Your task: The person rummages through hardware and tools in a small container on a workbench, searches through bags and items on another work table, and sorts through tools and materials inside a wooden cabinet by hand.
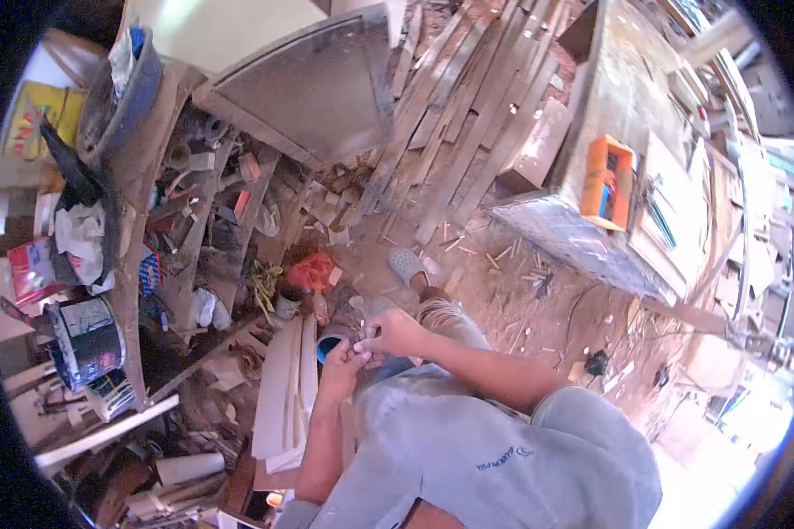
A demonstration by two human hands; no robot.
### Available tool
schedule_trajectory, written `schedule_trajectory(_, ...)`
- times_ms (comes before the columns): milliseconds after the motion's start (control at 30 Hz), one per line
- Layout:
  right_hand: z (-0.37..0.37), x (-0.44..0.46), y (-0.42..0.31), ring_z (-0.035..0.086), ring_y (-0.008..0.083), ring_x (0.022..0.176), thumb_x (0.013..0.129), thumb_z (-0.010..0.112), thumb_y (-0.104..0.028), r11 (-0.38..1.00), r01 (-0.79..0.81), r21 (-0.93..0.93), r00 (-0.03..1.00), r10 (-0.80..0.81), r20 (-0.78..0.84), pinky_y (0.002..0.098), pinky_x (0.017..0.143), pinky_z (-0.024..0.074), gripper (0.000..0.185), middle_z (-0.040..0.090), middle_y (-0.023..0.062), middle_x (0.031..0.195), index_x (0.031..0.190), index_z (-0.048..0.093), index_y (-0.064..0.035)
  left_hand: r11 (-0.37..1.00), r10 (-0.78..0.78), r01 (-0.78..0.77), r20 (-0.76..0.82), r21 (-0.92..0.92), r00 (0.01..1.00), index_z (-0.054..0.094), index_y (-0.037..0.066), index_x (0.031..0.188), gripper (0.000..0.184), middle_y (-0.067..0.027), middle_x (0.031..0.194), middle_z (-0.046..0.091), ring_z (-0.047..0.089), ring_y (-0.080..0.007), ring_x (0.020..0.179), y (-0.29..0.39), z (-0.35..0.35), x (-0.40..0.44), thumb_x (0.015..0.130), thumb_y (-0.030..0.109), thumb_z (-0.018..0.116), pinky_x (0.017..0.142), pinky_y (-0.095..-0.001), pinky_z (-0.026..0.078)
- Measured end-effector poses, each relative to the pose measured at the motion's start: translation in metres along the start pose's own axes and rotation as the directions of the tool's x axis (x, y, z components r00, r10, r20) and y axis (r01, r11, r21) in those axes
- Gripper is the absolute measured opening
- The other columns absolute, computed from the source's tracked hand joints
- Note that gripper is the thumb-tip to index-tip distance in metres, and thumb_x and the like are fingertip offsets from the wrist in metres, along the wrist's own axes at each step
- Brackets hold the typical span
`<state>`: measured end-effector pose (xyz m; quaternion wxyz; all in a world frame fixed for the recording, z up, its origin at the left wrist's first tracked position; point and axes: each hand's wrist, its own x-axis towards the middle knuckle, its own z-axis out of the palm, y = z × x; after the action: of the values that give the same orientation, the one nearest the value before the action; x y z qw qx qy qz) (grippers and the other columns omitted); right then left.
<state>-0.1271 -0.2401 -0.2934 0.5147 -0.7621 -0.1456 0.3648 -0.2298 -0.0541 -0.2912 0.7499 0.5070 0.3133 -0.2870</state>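
My left hand (344,363) and my right hand (395,334) meet in front of my body, fingers closed and nearly touching. Something small and pale may be pinched between the fingertips, but it is too small to name. Just behind my left hand shows a round container (328,342) with a blue inside, partly hidden by the hand. Pale flat boards (280,388) lean beside my left forearm. Beyond the hands lies a red plastic bag (312,271).
On the left, a wooden shelf (137,264) is crowded with tins, bags and tools. Long planks (468,115) lie on the floor ahead. To the right stands a workbench (613,106) with an orange tray (595,181). Wood scraps litter the dirt floor (520,309).
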Motion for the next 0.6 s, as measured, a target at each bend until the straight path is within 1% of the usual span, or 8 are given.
schedule_trajectory(33, -0.005, -0.011, -0.014, 0.07, 0.0293, 0.065, 0.09, 0.077, -0.035, 1.0, 0.0, -0.027, 0.999, -0.002, -0.046, 0.042, 0.067, 0.0552, 0.037, 0.071, 0.0175, 0.076, 0.079, 0.07, -0.0007, 1.0, -0.007, 0.007, -0.008, -0.023, 1.0, 0.063, -0.001, 0.125, 0.027, -0.0109, 0.109, 0.073, 0.072, -0.02, 0.097, 0.006, 0.006, -0.007, 0.099, -0.006, 0.055, 0.086, -0.0328, 0.059)
schedule_trajectory(133, -0.007, -0.045, -0.033, 0.071, 0.031, 0.072, 0.093, 0.074, -0.034, 0.999, -0.016, -0.028, 0.983, 0.011, -0.185, 0.0429, 0.071, 0.0548, 0.034, 0.071, 0.0182, 0.081, 0.086, 0.071, -0.0005, 0.981, -0.007, 0.004, 0.014, 0.196, 1.0, 0.062, -0.002, 0.126, 0.027, -0.0102, 0.109, 0.072, 0.071, -0.0189, 0.097, 0.04, 0.029, -0.036, 0.099, -0.006, 0.055, 0.086, -0.033, 0.06)
schedule_trajectory(167, -0.003, -0.06, -0.036, 0.071, 0.0313, 0.074, 0.094, 0.073, -0.033, 1.0, -0.025, -0.015, 0.973, 0.021, -0.229, 0.0432, 0.073, 0.0546, 0.033, 0.071, 0.0183, 0.082, 0.09, 0.072, -0.0005, 0.958, 0.029, -0.06, 0.112, 0.282, 0.993, 0.061, -0.002, 0.126, 0.027, -0.0092, 0.108, 0.072, 0.071, -0.0176, 0.095, 0.031, 0.019, -0.036, 0.099, -0.004, 0.057, 0.086, -0.0327, 0.06)
schedule_trajectory(267, 0.006, -0.106, -0.039, 0.071, 0.0333, 0.081, 0.095, 0.07, -0.034, 0.991, 0.031, 0.126, 0.962, 0.004, -0.273, 0.0436, 0.076, 0.0552, 0.028, 0.074, 0.0169, 0.088, 0.096, 0.074, -0.0056, 0.943, -0.066, -0.017, 0.238, 0.332, 0.969, 0.063, -0.001, 0.125, 0.027, -0.0078, 0.107, 0.072, 0.07, -0.0157, 0.094, 0.039, 0.034, -0.06, 0.099, -0.003, 0.059, 0.086, -0.0318, 0.059)
schedule_trajectory(367, 0.019, -0.151, -0.019, 0.072, 0.0289, 0.078, 0.096, 0.072, -0.03, 0.971, 0.159, 0.176, 0.913, -0.077, -0.4, 0.0417, 0.074, 0.0547, 0.029, 0.074, 0.0141, 0.084, 0.1, 0.075, -0.0023, 0.913, -0.064, -0.096, 0.371, 0.397, 0.926, 0.064, 0.0, 0.123, 0.026, -0.0061, 0.105, 0.072, 0.07, -0.0148, 0.092, 0.027, 0.047, -0.073, 0.098, 0.003, 0.066, 0.082, -0.0304, 0.057)
schedule_trajectory(433, 0.014, -0.184, -0.024, 0.072, 0.027, 0.078, 0.094, 0.074, -0.03, 0.986, 0.072, 0.153, 0.895, 0.004, -0.445, 0.0404, 0.074, 0.055, 0.028, 0.075, 0.0131, 0.084, 0.1, 0.076, -0.0031, 0.896, -0.06, -0.162, 0.475, 0.413, 0.878, 0.066, 0.001, 0.12, 0.023, -0.004, 0.099, 0.072, 0.069, -0.0142, 0.086, 0.008, 0.053, -0.069, 0.099, 0.01, 0.07, 0.078, -0.0294, 0.055)
schedule_trajectory(567, -0.001, -0.249, -0.046, 0.073, 0.0235, 0.078, 0.09, 0.079, -0.032, 0.973, -0.116, 0.2, 0.843, 0.203, -0.498, 0.0382, 0.074, 0.0557, 0.029, 0.076, 0.0128, 0.084, 0.099, 0.078, -0.0042, 0.873, -0.228, -0.069, 0.529, 0.483, 0.817, 0.066, 0.002, 0.116, 0.019, -0.0029, 0.094, 0.071, 0.067, -0.0131, 0.083, 0.0, 0.094, -0.078, 0.102, 0.015, 0.066, 0.076, -0.0292, 0.055)
schedule_trajectory(600, -0.005, -0.26, -0.047, 0.073, 0.023, 0.078, 0.09, 0.079, -0.031, 0.973, -0.105, 0.205, 0.828, 0.2, -0.524, 0.038, 0.074, 0.0559, 0.029, 0.076, 0.0129, 0.084, 0.1, 0.079, -0.0044, 0.871, -0.27, -0.045, 0.553, 0.489, 0.789, 0.066, 0.002, 0.115, 0.018, -0.0029, 0.094, 0.071, 0.067, -0.0129, 0.082, -0.002, 0.102, -0.076, 0.104, 0.015, 0.064, 0.075, -0.0295, 0.055)
